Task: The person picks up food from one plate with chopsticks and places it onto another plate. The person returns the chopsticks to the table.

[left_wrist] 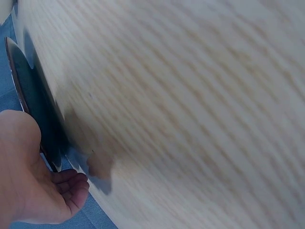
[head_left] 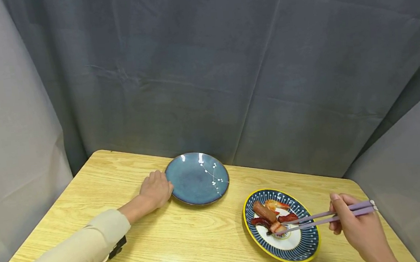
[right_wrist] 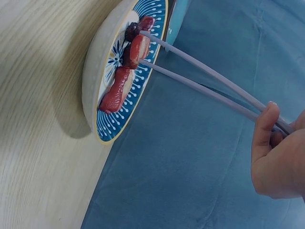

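My left hand (head_left: 156,189) grips the left rim of a glossy blue plate (head_left: 192,181) with white blossoms. In the left wrist view, the thumb and curled fingers (left_wrist: 71,186) lie on either side of the rim. My right hand (head_left: 359,224) holds purple chopsticks (head_left: 325,221), their tips slightly apart. They reach into a deep blue-and-white patterned plate (head_left: 304,244) with a yellow rim. The tips are at a striped red-and-pale piece of meat (right_wrist: 138,50); whether they pinch it I cannot tell. Beside it lie a brown sausage-like piece (head_left: 264,212), a shrimp (head_left: 275,204) and other dark red pieces.
Both dishes are on a light wood-grain table (head_left: 190,242). Behind its far edge hangs a dark grey curtain (head_left: 189,74). Pale cloth (head_left: 7,112) hangs at the left, and more grey cloth (head_left: 411,170) at the right.
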Available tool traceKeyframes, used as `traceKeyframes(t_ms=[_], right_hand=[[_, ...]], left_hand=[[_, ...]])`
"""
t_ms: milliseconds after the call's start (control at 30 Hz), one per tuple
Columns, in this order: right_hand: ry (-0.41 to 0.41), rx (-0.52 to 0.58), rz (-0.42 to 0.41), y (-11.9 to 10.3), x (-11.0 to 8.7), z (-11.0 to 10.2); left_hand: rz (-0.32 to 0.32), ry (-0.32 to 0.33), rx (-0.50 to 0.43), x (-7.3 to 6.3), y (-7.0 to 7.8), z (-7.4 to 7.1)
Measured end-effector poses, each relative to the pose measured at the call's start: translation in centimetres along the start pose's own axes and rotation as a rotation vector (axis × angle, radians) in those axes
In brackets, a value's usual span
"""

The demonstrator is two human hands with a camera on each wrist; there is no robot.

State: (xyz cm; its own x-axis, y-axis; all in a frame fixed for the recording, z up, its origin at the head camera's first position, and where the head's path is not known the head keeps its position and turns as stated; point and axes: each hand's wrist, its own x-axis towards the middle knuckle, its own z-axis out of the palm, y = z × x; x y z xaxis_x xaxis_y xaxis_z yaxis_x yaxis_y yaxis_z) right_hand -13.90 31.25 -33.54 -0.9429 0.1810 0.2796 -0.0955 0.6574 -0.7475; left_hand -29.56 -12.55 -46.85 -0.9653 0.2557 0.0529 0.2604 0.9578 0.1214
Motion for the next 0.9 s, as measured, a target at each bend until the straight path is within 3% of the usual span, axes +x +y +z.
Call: traceKeyframes(t_ms=[267,900], right_hand=[[-0.001,-0.069,0.017,0.3,-0.1,0.1],[-0.042,-0.111,0.091,1.1,-0.2,0.1]], left_hand=[[-0.001,-0.003,0.005,0.0,0.0,0.0],[-0.007,-0.001,0.015,0.0,0.0,0.2]])
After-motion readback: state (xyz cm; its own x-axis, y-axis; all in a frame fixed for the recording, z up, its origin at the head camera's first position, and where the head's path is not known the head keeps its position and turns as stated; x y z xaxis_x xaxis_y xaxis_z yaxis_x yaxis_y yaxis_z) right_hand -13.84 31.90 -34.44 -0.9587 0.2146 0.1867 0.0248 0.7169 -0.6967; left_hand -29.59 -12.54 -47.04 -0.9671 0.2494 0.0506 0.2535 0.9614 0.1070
